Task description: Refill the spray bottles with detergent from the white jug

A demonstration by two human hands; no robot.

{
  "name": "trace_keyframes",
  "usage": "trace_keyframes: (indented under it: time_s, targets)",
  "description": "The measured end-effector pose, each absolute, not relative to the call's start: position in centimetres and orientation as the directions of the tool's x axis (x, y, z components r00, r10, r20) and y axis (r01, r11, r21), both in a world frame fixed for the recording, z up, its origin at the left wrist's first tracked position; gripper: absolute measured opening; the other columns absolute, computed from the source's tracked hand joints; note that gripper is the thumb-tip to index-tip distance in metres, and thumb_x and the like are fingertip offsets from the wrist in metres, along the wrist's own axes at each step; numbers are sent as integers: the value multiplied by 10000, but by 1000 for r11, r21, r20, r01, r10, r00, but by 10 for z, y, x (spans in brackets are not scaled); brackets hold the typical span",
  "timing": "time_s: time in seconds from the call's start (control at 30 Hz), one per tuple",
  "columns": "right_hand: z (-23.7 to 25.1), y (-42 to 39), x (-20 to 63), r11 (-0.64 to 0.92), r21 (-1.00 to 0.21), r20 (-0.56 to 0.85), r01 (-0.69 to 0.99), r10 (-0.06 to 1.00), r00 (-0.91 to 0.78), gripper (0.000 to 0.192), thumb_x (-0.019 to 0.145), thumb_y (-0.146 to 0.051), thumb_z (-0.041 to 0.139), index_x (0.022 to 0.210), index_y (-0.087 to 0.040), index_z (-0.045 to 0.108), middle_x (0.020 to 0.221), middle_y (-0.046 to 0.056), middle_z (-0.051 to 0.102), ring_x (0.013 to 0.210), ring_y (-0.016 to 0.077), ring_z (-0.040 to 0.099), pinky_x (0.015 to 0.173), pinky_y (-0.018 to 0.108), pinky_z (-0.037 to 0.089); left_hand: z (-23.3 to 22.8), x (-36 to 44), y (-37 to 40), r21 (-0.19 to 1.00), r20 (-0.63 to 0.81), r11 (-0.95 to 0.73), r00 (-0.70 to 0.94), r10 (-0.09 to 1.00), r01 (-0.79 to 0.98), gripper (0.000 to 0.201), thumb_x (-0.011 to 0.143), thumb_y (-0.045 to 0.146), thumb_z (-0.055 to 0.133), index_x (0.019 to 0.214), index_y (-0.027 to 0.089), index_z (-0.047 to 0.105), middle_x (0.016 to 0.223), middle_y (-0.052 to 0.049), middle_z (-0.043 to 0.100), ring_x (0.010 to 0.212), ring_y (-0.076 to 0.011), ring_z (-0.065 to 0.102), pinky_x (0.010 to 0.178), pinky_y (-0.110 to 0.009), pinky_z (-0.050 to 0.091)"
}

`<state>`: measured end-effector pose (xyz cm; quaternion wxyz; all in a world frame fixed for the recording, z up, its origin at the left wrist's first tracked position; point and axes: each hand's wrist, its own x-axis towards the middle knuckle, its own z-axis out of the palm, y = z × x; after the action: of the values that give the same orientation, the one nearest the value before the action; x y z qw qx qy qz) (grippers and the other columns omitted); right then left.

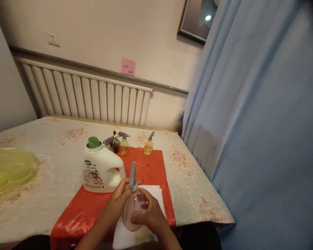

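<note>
head view, both hands on spray bottle [133,208] nr table edge [198,222]

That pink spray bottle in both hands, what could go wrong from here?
The spray bottle is held over the white towel, the left hand at its grey sprayer top: if that is loose, liquid might spill onto the red sheet. The detergent jug stands close; an elbow could knock it. The right hand alone steadies the round body, which might slip.
</note>
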<state>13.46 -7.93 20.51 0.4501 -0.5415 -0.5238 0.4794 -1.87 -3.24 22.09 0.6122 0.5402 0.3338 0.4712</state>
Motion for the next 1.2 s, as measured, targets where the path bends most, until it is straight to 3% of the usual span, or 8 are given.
trace_keyframes:
  time_s: [0.13, 0.43, 0.63, 0.8, 0.9, 1.0, 1.2]
  targets:
    - [204, -79, 135, -45, -994, -47, 98, 999, -21, 850, 424, -30, 820, 1227, -237, 631, 1123, 30, 692, 1087, 268, 611, 883, 346, 461, 215, -21, -29, 968, 97, 3, 384, 918, -252, 392, 841, 479, 644, 1133, 218, 644, 1162, -54, 709, 1078, -250, 630, 956, -336, 482]
    - [204, -79, 136, -63, -992, -64, 109, 998, -8, 881, 433, -41, 825, 1264, -242, 614, 1154, 45, 677, 1088, 277, 609, 892, 369, 469, 205, -15, -23, 983, 57, -12, 239, 969, -185, 306, 784, 429, 716, 964, 182, 703, 856, -36, 732, 861, -237, 653, 800, -314, 506]
    - [203, -79, 136, -45, -993, -47, 111, 999, -13, 887, 443, -37, 825, 1278, -242, 603, 1171, 42, 679, 1099, 272, 607, 896, 365, 467, 216, -11, -29, 911, 125, -16, 237, 963, -412, 371, 794, 410, 719, 1106, 222, 646, 973, -30, 744, 898, -208, 672, 805, -285, 513]
    - [204, -79, 136, -43, -992, -44, 117, 999, -3, 892, 433, -39, 825, 1274, -235, 603, 1180, 46, 676, 1112, 274, 601, 911, 365, 462, 220, -9, -27, 933, 100, -23, 199, 975, -359, 359, 718, 339, 788, 1031, 201, 678, 936, -24, 746, 895, -215, 668, 820, -291, 513]
    - [204, -80, 137, -65, -991, -65, 118, 998, 7, 862, 442, -60, 825, 1260, -236, 616, 1137, 40, 681, 1051, 269, 617, 891, 368, 472, 223, -11, -27, 947, 113, -32, 238, 965, -320, 242, 777, 349, 731, 960, 195, 699, 912, -14, 736, 870, -201, 658, 834, -285, 502]
    - [204, -80, 138, -110, -987, -108, 121, 994, 28, 822, 435, -77, 836, 1218, -241, 645, 1097, 32, 680, 994, 261, 619, 873, 372, 475, 227, -11, -29, 941, 143, -42, 283, 948, -335, 234, 832, 365, 674, 1011, 217, 698, 977, -4, 729, 927, -192, 647, 864, -268, 489]
    - [207, -80, 138, -46, -990, -47, 131, 999, -6, 790, 444, -71, 829, 1192, -255, 654, 1061, 11, 687, 964, 247, 612, 838, 351, 473, 228, -8, -28, 945, 150, -55, 275, 950, -323, 293, 759, 340, 753, 1020, 227, 687, 960, 8, 732, 897, -198, 650, 804, -255, 493]
